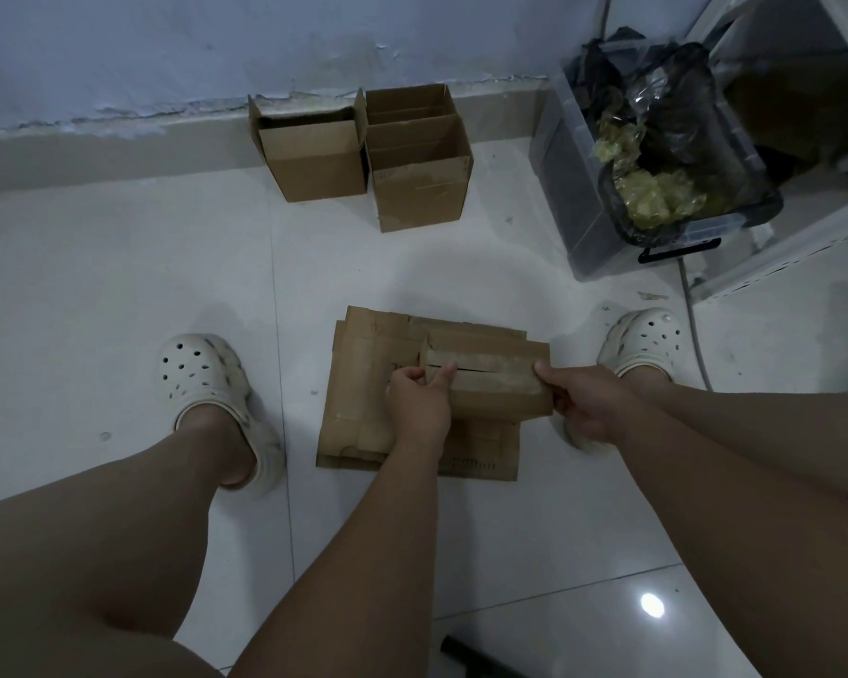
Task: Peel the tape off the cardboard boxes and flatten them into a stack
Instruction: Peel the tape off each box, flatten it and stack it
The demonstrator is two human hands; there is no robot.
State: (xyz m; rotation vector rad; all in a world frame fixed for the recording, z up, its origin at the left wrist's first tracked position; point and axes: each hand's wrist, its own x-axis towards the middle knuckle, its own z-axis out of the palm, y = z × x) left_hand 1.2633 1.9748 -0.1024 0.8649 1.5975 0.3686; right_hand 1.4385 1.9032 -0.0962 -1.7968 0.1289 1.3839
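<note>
Head view, looking down: a person holds one small held box (490,391) just above the flat stack (358,364) on the floor tiles (118,286), between two white clogs (202,374).

The coming move turns on the tape strip (483,365). It runs along the top face of the held box, its long axis left to right, spanning the gap between the two hands. The left hand (417,401) sits at the strip's left end, fingers curled round that end of the box and the thumb tip pressed at the seam where the tape begins. It cannot be told whether an edge of tape is already lifted. The right hand (583,406) clamps the right end, thumb on top and fingers wrapped underneath. The left hand is therefore the nearer one to start the peel, which would likely run rightward toward the bracing right hand.

Counted, there is one box in the hands. Two open boxes stand side by side against the wall, the left open box (314,159) touching the right open box (417,178), both well apart from the hands. The flat stack holds several sheets, but the number is unclear. One clear bin (574,188), lined with a black bag, holds crumpled tape (662,195).
</note>
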